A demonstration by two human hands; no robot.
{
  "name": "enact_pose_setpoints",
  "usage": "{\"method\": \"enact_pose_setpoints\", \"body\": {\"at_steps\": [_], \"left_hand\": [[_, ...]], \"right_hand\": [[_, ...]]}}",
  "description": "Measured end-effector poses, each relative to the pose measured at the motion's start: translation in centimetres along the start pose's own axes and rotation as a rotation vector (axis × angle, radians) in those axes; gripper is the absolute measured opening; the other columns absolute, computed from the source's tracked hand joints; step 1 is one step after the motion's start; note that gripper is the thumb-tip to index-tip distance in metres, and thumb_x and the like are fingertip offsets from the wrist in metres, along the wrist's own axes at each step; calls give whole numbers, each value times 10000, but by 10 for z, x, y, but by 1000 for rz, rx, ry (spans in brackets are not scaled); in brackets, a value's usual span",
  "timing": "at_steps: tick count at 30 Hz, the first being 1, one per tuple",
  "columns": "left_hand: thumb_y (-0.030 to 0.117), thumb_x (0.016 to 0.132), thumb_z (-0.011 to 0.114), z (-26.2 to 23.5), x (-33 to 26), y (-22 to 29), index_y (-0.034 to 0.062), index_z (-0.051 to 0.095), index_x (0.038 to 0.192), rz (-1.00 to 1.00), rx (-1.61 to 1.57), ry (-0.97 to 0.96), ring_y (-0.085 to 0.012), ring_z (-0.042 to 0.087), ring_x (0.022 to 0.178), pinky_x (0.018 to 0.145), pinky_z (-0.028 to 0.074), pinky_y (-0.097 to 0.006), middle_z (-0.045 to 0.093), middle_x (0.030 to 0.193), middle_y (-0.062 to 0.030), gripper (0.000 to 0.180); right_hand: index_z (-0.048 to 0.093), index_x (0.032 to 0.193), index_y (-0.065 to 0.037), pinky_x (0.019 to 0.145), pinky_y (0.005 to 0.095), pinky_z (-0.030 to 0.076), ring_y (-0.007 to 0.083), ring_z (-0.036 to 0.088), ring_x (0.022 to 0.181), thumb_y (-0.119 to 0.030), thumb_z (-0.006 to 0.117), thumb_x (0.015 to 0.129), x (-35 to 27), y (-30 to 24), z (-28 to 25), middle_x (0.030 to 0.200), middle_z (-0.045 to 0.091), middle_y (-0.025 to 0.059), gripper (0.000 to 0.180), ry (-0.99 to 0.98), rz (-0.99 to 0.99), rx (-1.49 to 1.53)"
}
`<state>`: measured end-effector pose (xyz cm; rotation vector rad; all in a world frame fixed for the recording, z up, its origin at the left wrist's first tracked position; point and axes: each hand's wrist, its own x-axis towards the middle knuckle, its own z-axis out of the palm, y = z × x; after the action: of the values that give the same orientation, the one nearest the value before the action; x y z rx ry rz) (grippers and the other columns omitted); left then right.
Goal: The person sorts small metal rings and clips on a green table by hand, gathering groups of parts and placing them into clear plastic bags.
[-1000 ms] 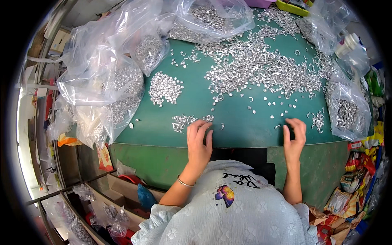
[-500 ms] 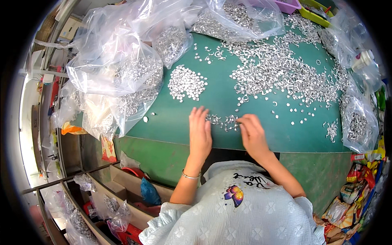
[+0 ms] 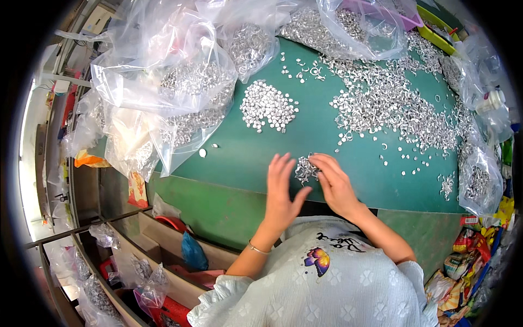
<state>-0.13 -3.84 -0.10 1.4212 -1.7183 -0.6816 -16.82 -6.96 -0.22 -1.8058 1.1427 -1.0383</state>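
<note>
A small heap of silvery curved metal pieces [image 3: 306, 170] lies on the green tabletop [image 3: 239, 163] near its front edge. My left hand [image 3: 283, 188] is at the heap's left side, fingers stretched forward and thumb spread away. On the other side, my right hand [image 3: 333, 182] curves its fingers against the heap's right edge; whether a piece is between its fingertips is hidden. Farther off, a round pile of small silvery flower-like pieces [image 3: 267, 106] sits left of centre. A wide spread of loose metal pieces [image 3: 403, 111] covers the right part of the table.
Clear plastic bags of metal pieces [image 3: 190, 103] crowd the left side, with another bag [image 3: 338, 30] at the back. A purple tray [image 3: 411, 20] and a yellow-green tray [image 3: 436, 37] stand at the far right. Below left is a compartmented drawer [image 3: 163, 248].
The strung-out metal pieces between my hands are now gathered into a tighter heap. My left hand has come rightward and its thumb has spread. The whole view has shifted slightly.
</note>
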Motion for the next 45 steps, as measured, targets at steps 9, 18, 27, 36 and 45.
{"method": "enact_pose_setpoints", "body": {"at_steps": [9,18,27,36,45], "left_hand": [[19,767,719,13,-26,10,-29,332,1370,-65,-460,270,-381,422,1294,1064,335,-533,442,1337,-224,718],[427,986,310,18,-58,-54,-116,365,1372,-1161,-1741,-721,-450,409,1307,1088,332,-534,410,1377,-352,668],[405,984,337,41,-63,-85,8,455,1328,-1119,-2009,-645,-385,528,1187,1017,407,-561,504,1330,-229,538],[231,967,474,59,-63,-78,-21,609,1032,-1320,-1839,-587,-243,654,852,724,553,-354,664,991,-148,293],[206,947,581,8,-50,-4,-26,619,1050,-1200,-1508,-471,-152,580,761,650,502,-246,621,954,-97,257]], "right_hand": [[545,1240,21,1054,382,374,324,491,1258,-112,500,947,14,3,-7,1300,537,182,325,-118,5,171],[593,1210,-51,1121,479,313,313,394,1345,-197,650,853,35,6,13,1361,512,119,390,-492,-356,-239],[619,1160,-68,1107,471,339,301,446,1302,-132,657,830,-27,-4,12,1323,537,128,338,-697,-461,-244],[674,974,-3,907,418,487,280,638,912,-42,662,806,-46,-13,-22,970,661,119,172,-338,-402,10],[669,919,22,703,363,465,276,613,747,69,639,782,-54,-4,-61,848,652,130,148,131,-152,-97]]}}
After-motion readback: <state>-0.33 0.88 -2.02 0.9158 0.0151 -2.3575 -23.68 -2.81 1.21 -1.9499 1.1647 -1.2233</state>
